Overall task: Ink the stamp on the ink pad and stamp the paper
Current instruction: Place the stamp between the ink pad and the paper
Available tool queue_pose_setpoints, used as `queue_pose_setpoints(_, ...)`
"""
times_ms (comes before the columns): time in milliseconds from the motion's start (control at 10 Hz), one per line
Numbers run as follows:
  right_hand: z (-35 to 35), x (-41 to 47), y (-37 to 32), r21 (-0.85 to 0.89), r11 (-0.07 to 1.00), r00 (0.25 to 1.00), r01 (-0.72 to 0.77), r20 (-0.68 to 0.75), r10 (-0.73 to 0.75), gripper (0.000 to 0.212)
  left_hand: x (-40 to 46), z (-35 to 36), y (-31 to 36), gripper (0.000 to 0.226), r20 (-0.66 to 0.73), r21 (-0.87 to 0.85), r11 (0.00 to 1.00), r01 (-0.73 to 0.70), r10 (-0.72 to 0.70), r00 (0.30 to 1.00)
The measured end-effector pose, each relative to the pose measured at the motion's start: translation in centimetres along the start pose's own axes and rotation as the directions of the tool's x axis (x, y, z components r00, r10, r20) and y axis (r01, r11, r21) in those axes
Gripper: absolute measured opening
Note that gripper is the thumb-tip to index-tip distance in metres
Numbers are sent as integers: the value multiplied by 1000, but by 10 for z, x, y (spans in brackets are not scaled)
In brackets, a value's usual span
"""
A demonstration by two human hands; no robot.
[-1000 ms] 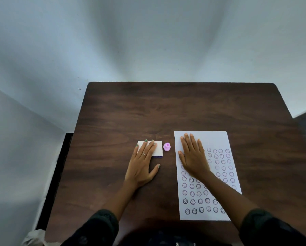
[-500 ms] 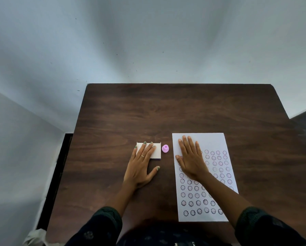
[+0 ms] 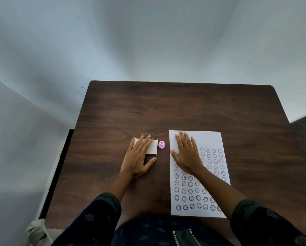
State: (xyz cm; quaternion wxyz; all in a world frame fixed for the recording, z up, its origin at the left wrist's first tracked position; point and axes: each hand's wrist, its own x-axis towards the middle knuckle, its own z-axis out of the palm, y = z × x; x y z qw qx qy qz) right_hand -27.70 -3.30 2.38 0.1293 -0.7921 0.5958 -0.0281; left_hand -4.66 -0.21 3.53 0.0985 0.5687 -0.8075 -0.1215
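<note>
A small pink stamp (image 3: pixel 161 144) stands upright on the dark wooden table (image 3: pixel 184 107), between the ink pad and the paper, untouched by either hand. The white ink pad case (image 3: pixel 153 148) lies closed to its left, with the fingers of my left hand (image 3: pixel 139 157) resting flat on its left part. My right hand (image 3: pixel 187 153) lies flat, fingers spread, on the upper left of the white paper (image 3: pixel 210 139). Rows of dark round stamp marks cover most of the sheet; its top strip is blank.
The table stands in a corner of pale walls; its far half is bare wood. A dark gap runs along the table's left edge. A crumpled pale bag (image 3: pixel 36 231) lies on the floor at the near left.
The view has shifted slightly. Both hands stay flat in the same places on the ink pad and the paper.
</note>
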Motion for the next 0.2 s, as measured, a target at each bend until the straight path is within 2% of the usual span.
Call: queue_pose_setpoints(200, -41, 31, -2, -60, 996, 985, 73, -152, -82, 63, 44, -49, -2, 67, -121, 80, 997, -25, 35, 992)
